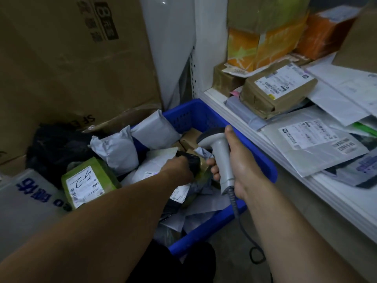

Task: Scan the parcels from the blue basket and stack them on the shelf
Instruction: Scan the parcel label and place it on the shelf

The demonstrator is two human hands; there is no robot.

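The blue basket [263, 160] sits on the floor beside the white shelf [302, 193], full of parcels. My right hand [242, 164] grips the handle of a grey barcode scanner [219, 148] above the basket, its head pointing down-left. My left hand [179, 168] reaches into the basket and grips a small black parcel [192, 160]. Grey poly-bag parcels [120, 152] lean at the basket's far side. A green parcel [87, 180] with a white label lies at the left. A white flat mailer [151, 162] lies under my left hand.
On the shelf lie a brown taped parcel [277, 90], flat white mailers [318, 148] and orange boxes [263, 48]. Large cardboard boxes [71, 58] stand behind the basket. A black bag [57, 144] sits at the left. The scanner's cable [244, 231] hangs down to the floor.
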